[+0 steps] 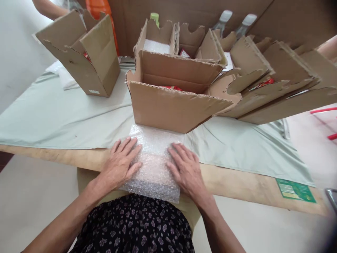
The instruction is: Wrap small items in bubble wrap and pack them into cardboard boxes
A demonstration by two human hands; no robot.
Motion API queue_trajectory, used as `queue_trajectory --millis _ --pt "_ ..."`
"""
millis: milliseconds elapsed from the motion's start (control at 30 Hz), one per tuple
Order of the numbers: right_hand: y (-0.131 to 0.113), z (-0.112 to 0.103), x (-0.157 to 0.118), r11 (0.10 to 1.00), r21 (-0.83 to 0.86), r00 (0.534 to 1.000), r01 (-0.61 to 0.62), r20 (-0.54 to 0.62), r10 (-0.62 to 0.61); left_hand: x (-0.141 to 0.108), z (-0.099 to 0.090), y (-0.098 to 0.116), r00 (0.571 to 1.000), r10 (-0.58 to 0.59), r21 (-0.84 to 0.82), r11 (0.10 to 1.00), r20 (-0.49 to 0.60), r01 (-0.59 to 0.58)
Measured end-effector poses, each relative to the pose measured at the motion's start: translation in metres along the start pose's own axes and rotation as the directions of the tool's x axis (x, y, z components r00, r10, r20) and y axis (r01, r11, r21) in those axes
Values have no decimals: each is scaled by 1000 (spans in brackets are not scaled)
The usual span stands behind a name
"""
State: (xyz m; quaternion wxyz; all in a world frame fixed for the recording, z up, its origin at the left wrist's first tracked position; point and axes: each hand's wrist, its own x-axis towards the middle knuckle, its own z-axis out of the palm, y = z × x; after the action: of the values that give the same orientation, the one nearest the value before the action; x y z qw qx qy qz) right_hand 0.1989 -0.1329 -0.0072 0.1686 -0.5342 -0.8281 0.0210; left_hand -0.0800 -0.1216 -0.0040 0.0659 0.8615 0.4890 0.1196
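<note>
A sheet of clear bubble wrap (155, 168) lies at the table's front edge, its near end hanging over toward my lap. My left hand (119, 160) rests flat on its left side with the fingers spread. On the opposite side my right hand (185, 168) lies open, fingertips on the wrap. Just beyond the far end of the wrap stands an open cardboard box (179, 109) with something red inside, mostly hidden by the front wall.
More open cardboard boxes (250, 84) stand at the right and behind. Another box (102, 66) is at the left, near an orange bottle (101, 10). White-capped bottles (222, 21) stand behind. Other people's arms (51, 8) show at both edges. Pale green cloth (65, 119) covers the wooden table.
</note>
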Motion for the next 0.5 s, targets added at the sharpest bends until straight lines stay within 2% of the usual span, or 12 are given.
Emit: queue_trajectory --millis 67,167,300,400,500 --pt "15 -5 -16 999 -12 995 -51 -88 50 -10 -7 -11 1000 -7 -33 999 -27 6" --pt "23 -17 -49 1000 3 990 6 -144 -5 -35 -21 -29 996 17 -117 993 -89 -28" --pt "9 -26 -77 990 -30 985 136 -101 -138 -64 -31 -52 990 68 -114 990 -120 -82" --pt "-1 -26 -76 985 -31 983 171 -54 -173 -69 -33 -57 990 115 -95 988 -80 -122" --pt "-5 -22 -72 977 13 975 214 49 -214 -66 -35 -51 988 154 -120 981 -19 -155"
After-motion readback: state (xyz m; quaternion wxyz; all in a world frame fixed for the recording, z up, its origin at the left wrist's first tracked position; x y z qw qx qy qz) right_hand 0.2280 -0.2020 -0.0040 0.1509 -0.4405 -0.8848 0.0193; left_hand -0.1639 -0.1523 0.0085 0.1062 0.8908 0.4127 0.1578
